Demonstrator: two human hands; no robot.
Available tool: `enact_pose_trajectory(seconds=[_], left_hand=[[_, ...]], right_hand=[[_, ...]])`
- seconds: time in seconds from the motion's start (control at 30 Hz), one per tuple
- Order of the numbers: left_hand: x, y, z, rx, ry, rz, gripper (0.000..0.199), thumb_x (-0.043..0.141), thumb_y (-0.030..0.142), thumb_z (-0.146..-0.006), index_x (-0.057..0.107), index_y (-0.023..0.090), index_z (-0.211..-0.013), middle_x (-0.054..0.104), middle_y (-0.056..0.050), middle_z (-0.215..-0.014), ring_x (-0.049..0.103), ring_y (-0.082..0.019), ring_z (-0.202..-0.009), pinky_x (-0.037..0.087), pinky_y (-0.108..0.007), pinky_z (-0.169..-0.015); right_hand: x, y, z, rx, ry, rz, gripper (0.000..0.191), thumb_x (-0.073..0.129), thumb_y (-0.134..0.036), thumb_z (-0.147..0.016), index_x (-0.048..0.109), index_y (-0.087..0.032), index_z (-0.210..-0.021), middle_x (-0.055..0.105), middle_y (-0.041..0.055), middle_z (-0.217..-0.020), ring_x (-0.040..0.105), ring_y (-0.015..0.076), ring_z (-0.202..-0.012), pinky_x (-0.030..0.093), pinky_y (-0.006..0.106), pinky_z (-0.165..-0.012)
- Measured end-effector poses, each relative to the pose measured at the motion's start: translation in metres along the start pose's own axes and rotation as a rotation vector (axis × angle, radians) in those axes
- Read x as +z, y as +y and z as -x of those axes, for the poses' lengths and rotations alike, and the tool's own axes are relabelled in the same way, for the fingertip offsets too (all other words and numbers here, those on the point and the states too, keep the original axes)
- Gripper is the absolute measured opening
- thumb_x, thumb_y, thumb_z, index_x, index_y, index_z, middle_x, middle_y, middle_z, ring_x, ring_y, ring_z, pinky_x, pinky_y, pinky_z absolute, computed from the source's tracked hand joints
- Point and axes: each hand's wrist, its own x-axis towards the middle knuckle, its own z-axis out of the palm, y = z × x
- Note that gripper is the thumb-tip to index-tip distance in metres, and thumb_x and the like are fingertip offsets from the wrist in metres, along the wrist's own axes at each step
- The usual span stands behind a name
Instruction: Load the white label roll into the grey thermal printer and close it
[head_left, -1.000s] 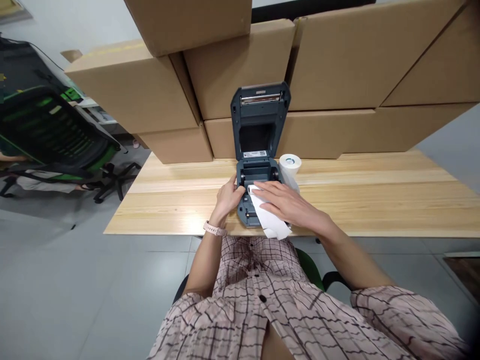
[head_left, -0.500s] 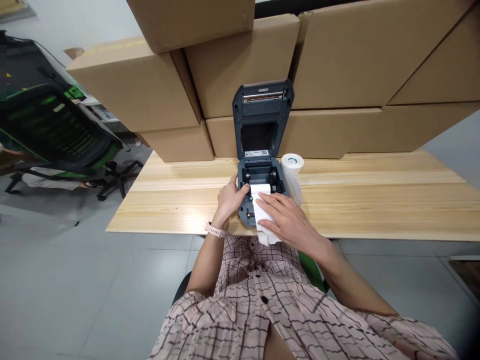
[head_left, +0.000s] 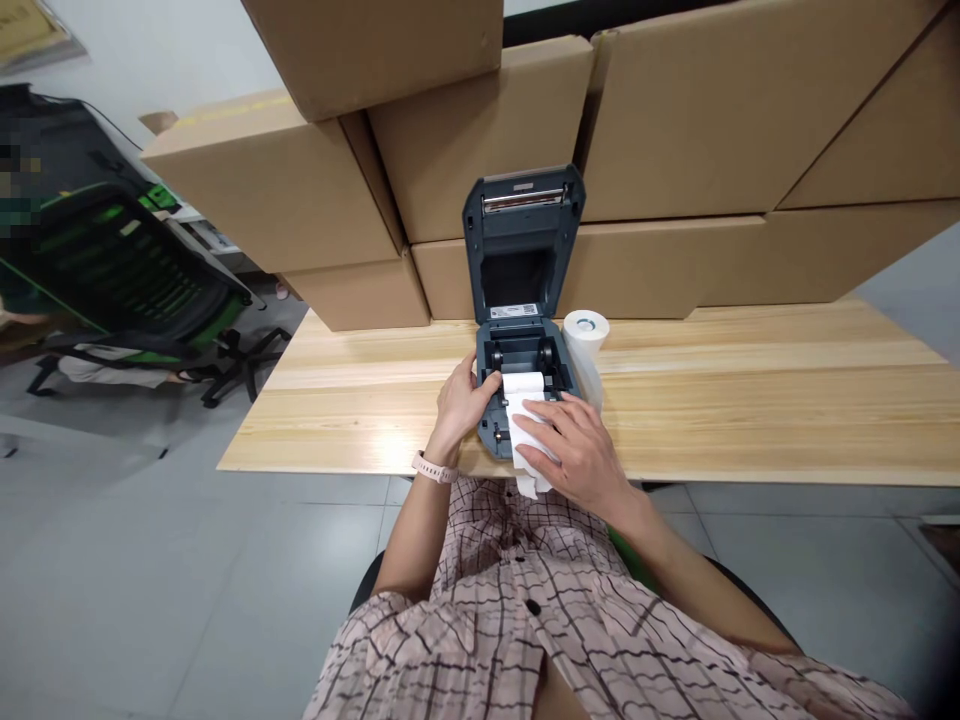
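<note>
A dark grey label printer (head_left: 489, 432) stands at the table's front edge with its lid (head_left: 523, 245) raised. My left hand (head_left: 461, 408) holds the printer's left side, thumb over the rim. A strip of white paper (head_left: 523, 383) runs from inside the printer over its front, its crumpled end hanging past the table edge. My right hand (head_left: 581, 455) lies on the strip with its fingers stretched out and slightly spread, hiding part of the paper and the printer's right front. A white roll (head_left: 587, 330) stands just right of the printer, a loose length trailing down from it.
Cardboard boxes (head_left: 682, 120) are stacked along the back of the wooden table (head_left: 750, 400). One upper box (head_left: 375, 50) juts forward. At the left, beyond the table, stands a black and green office chair (head_left: 112, 270) with a person partly visible beside it.
My right hand has shifted slightly to the right and down along the paper strip, uncovering more of it. My left hand stays on the printer. The view has tilted a little.
</note>
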Motion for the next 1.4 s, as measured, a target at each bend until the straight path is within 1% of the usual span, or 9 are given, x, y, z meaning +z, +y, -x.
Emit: enact_pose_trajectory(seconds=[0.17, 0.3, 0.47, 0.67, 0.73, 0.9, 1.07, 1.23, 1.4], left_hand=[[0.01, 0.001, 0.032, 0.175, 0.238, 0.08, 0.069, 0.063, 0.041, -0.097, 0.044, 0.024, -0.16, 0.055, -0.017, -0.154, 0.047, -0.032, -0.147, 0.041, -0.051, -0.12], [0.02, 0.0, 0.059, 0.378, 0.145, 0.075, 0.048, 0.06, 0.036, -0.102, 0.06, 0.032, -0.149, 0.04, -0.01, -0.169, 0.032, -0.03, -0.16, 0.029, -0.054, -0.131], [0.023, -0.007, 0.069, 0.327, 0.041, 0.152, 0.055, 0.064, 0.039, -0.1, 0.055, 0.035, -0.154, 0.032, -0.008, -0.176, 0.025, -0.032, -0.165, 0.025, -0.058, -0.133], [0.028, -0.008, 0.081, 0.044, 0.029, 0.447, 0.101, 0.075, 0.037, -0.091, 0.015, 0.03, -0.172, 0.014, -0.011, -0.183, 0.015, -0.03, -0.17, 0.02, -0.051, -0.138], [0.03, -0.006, 0.088, -0.032, -0.001, 0.553, 0.106, 0.075, 0.037, -0.09, 0.01, 0.027, -0.173, 0.018, -0.013, -0.182, 0.024, -0.031, -0.167, 0.027, -0.049, -0.136], [0.029, -0.004, 0.097, -0.097, -0.04, 0.694, 0.116, 0.078, 0.039, -0.089, 0.0, 0.026, -0.173, 0.022, -0.017, -0.18, 0.039, -0.034, -0.161, 0.04, -0.048, -0.13], [0.029, -0.006, 0.1, -0.07, -0.002, 0.661, 0.118, 0.079, 0.042, -0.09, -0.005, 0.035, -0.173, 0.009, -0.013, -0.183, 0.023, -0.036, -0.167, 0.039, -0.05, -0.131], [0.029, -0.005, 0.111, -0.031, 0.016, 0.681, 0.124, 0.08, 0.047, -0.09, -0.013, 0.037, -0.171, 0.006, -0.014, -0.183, 0.016, -0.039, -0.169, 0.035, -0.052, -0.132], [0.031, -0.006, 0.12, 0.03, 0.011, 0.749, 0.139, 0.09, 0.048, -0.08, -0.015, 0.035, -0.171, 0.018, -0.02, -0.18, 0.018, -0.042, -0.167, 0.027, -0.054, -0.135]], right_hand=[[0.004, -0.008, 0.004, 0.061, 0.04, -0.003, 0.034, 0.061, -0.035, -0.105, 0.069, -0.031, -0.138, 0.077, 0.0081, -0.135, 0.073, 0.0309, -0.116, 0.051, 0.061, -0.111], [0.005, -0.013, 0.007, 0.094, 0.052, -0.048, 0.043, 0.059, -0.031, -0.105, 0.063, -0.037, -0.148, 0.077, 0.0067, -0.135, 0.076, 0.0328, -0.116, 0.054, 0.065, -0.109], [-0.019, 0.004, -0.001, 0.145, 0.069, -0.266, 0.048, 0.057, -0.035, -0.104, 0.059, -0.06, -0.145, 0.081, -0.0051, -0.124, 0.079, 0.0342, -0.11, 0.057, 0.071, -0.105], [-0.055, 0.092, -0.119, 0.444, 0.42, -0.501, 0.045, 0.05, -0.048, -0.109, 0.062, -0.026, -0.146, 0.062, 0.0073, -0.157, 0.056, 0.0268, -0.147, 0.041, 0.05, -0.127], [-0.053, 0.122, -0.174, 0.559, 0.351, -0.737, 0.049, 0.044, -0.046, -0.113, 0.047, -0.027, -0.158, 0.045, 0.0035, -0.172, 0.044, 0.0216, -0.156, 0.035, 0.044, -0.129], [-0.036, 0.145, -0.241, 0.705, 0.155, -0.977, 0.069, 0.02, -0.063, -0.113, 0.062, -0.014, -0.137, 0.072, 0.0071, -0.141, 0.061, 0.0253, -0.14, 0.047, 0.048, -0.121], [-0.035, 0.103, -0.168, 0.589, 0.266, -0.976, 0.059, 0.037, -0.074, -0.105, 0.066, -0.027, -0.124, 0.069, 0.0019, -0.145, 0.055, 0.0266, -0.145, 0.045, 0.047, -0.126], [-0.037, 0.056, -0.064, 0.395, 0.104, -0.703, 0.039, 0.046, -0.066, -0.105, 0.069, -0.038, -0.12, 0.057, -0.0024, -0.158, 0.043, 0.0323, -0.156, 0.032, 0.06, -0.132], [-0.019, 0.039, -0.015, 0.4, -0.001, -0.581, 0.056, 0.06, -0.058, -0.102, 0.051, -0.037, -0.153, 0.031, 0.0056, -0.177, 0.027, 0.0329, -0.165, 0.025, 0.063, -0.134]])
